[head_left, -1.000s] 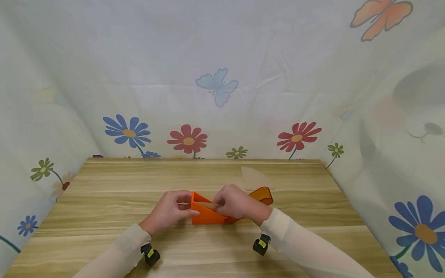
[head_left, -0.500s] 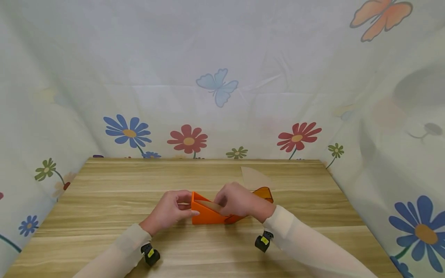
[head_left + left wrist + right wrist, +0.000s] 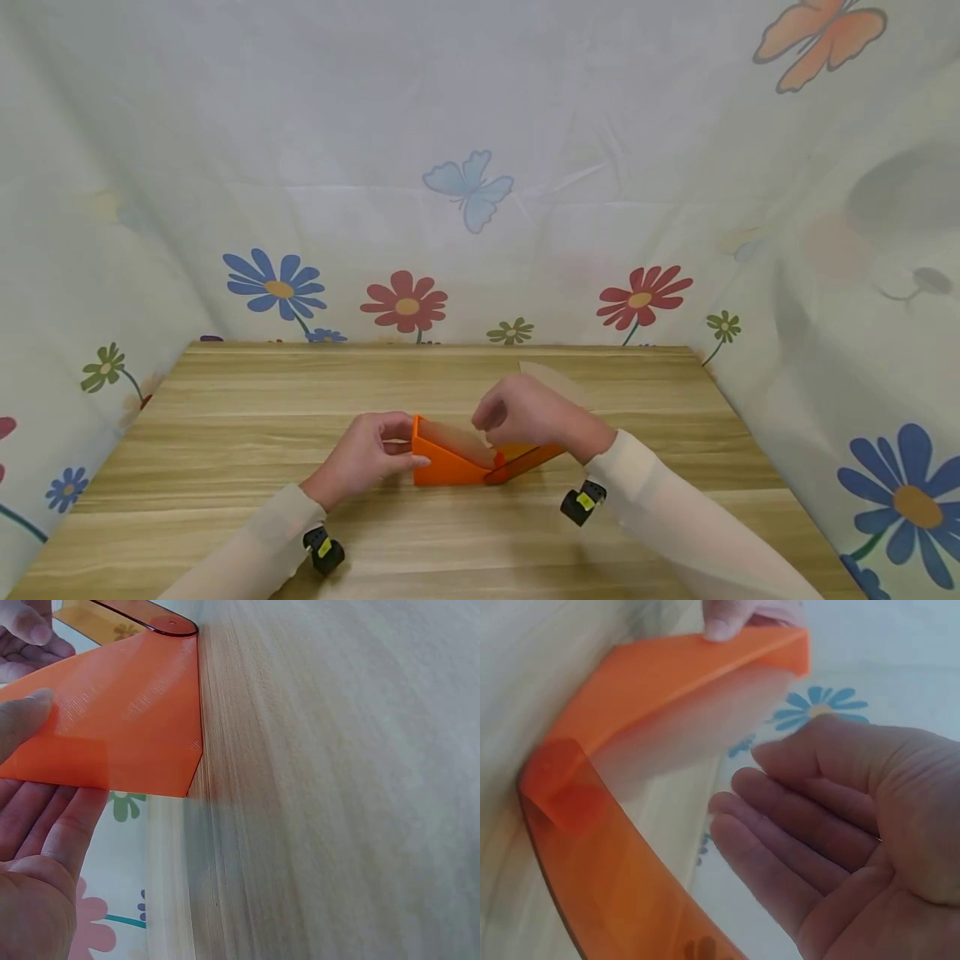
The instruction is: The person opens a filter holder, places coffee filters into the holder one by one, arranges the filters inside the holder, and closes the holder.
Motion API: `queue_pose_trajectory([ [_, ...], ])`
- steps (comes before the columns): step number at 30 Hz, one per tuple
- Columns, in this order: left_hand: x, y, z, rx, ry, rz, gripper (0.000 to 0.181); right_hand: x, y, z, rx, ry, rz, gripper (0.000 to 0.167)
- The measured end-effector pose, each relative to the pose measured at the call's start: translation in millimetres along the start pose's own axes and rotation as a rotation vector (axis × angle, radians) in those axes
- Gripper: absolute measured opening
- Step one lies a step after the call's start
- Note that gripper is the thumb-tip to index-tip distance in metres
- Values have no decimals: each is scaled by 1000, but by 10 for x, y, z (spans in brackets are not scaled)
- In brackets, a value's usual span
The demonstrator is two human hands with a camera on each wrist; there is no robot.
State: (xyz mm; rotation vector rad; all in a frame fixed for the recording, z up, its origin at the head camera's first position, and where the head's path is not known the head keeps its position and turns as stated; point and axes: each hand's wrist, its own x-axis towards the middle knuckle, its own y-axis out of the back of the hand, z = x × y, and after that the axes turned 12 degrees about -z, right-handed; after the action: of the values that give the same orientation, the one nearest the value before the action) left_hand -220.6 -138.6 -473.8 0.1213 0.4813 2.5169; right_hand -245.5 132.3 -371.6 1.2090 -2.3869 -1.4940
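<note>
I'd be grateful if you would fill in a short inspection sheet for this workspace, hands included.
Surface: wood-grain table, no spill noticed.
Job's things: orange holder standing on the table, its transparent amber lid swung open; a tan sheet inside; a fan-shaped sheet lying behind, partly hidden by the right hand in the head view.
Clutter: nothing seen.
Hands: left hand grips the holder's tall end; right hand, fingers loosely bent, holds nothing.
Cables: nothing seen.
Surroundings: pale backdrop printed with flowers and butterflies.
</note>
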Motion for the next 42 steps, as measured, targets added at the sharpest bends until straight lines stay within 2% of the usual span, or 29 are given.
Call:
queue_pose_trajectory([
  [4,-1,0,-17,-6,1,-4,41,-47,107,43,-6,3,14,21],
  [8,-2,1,-30,-8,-2,-6,41,-84,229,161,65,17,32,27],
  [13,-3,2,-38,-7,-7,-6,41,-112,406,424,108,40,66,34],
  [18,-10,6,-36,-3,-4,-9,41,-108,518,729,114,-7,62,38],
  [24,-9,10,-39,-5,0,-11,41,-32,505,1048,97,-94,95,33],
  [33,16,-3,-48,-5,-13,-13,42,114,373,1485,47,-194,242,32],
  [36,17,-4,-42,-3,-14,-11,41,165,317,1584,68,-230,279,30],
  [42,14,15,-36,-12,-9,-5,40,304,252,1675,142,-287,334,38],
])
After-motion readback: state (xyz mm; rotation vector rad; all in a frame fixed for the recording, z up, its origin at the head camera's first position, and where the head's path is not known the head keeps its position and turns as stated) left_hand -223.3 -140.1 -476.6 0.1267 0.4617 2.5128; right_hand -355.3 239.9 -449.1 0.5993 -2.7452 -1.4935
